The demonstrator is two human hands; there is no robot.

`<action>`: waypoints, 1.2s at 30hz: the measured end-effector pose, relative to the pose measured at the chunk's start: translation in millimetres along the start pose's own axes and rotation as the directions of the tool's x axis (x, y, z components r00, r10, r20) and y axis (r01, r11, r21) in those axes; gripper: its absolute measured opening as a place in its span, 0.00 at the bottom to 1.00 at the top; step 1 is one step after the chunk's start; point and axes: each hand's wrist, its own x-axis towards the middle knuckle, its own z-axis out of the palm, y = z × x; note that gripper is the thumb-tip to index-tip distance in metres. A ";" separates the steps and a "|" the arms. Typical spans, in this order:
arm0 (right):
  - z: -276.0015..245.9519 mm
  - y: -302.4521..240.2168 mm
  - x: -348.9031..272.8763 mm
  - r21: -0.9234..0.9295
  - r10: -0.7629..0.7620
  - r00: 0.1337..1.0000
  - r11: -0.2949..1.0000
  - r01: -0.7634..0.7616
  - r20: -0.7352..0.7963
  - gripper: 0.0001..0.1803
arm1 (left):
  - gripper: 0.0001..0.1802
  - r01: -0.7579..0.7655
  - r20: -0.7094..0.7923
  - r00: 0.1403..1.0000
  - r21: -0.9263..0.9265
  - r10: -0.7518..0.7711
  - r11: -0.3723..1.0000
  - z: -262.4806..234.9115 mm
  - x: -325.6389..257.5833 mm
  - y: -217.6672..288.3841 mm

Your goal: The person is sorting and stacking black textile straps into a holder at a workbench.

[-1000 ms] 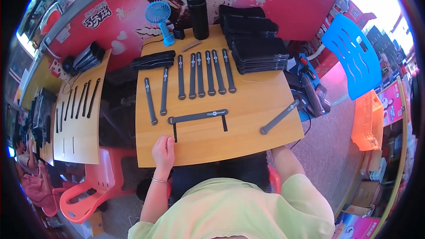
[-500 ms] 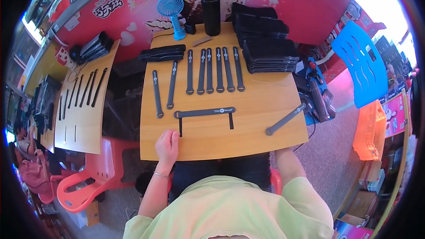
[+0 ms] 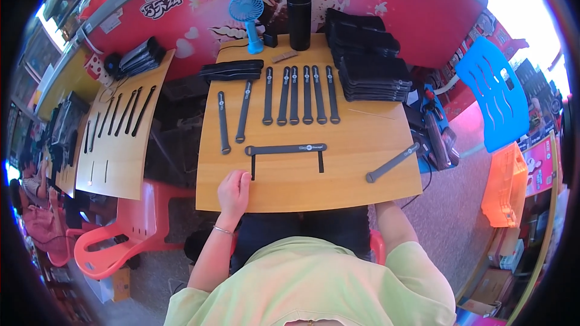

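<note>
A: Entry on the long black strap (image 3: 285,149). It is lying flat across the near middle of the counter (image 3: 350,187), with two short black strips hanging off it toward you, one near each end. Against the two earlier pictures it is sitting the same way relative to the counter edge. Only your head is shifting; the whole counter is sliding lower in view.

B: So nothing is moving on the counter itself?

A: Not that the pictures are showing. Your left hand (image 3: 234,190) is staying at the near left edge, just below the left short strip. I am reading that as a pause, with the work on that strap neither advancing nor undone.

B: And the grip?

A: Your left hand is resting palm down, fingers loosely together, closing on nothing; the fingertips are lying just beside the lower end of the left strip, and I cannot tell whether they are touching it. Your right hand is dropping below the counter edge and is out of sight; only the forearm is showing.

B: Surroundings?

A: A lone grey strap (image 3: 393,162) is lying diagonally near the right corner. Beyond, a row of black straps (image 3: 296,95) is lying side by side, a stack of black pieces (image 3: 370,69) to its right, a blue handheld fan (image 3: 249,12) and a black flask (image 3: 299,11) at the far edge.
</note>
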 end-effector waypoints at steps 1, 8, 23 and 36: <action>0.5 -1.3 -0.6 -0.010 0.000 1.000 1.000 0.001 0.008 0.20 | 0.10 0.000 -0.006 1.000 0.000 0.000 1.000 0.0 0.1 0.5; 1.7 -8.3 -1.8 -0.066 0.017 0.998 0.998 -0.012 0.063 0.20 | 0.10 -0.028 -0.013 1.000 0.011 0.028 1.000 0.6 -0.9 -0.6; -110.6 44.6 -37.1 -0.128 0.060 0.995 0.991 -0.050 0.075 0.21 | 0.12 -0.060 -0.042 0.997 -0.022 0.059 0.998 2.2 -6.3 -10.5; -245.5 -39.4 -142.8 -0.818 -0.770 0.481 0.551 0.167 -0.420 0.13 | 0.11 -0.038 0.007 0.999 -0.057 0.038 0.998 -1.9 -2.9 -4.5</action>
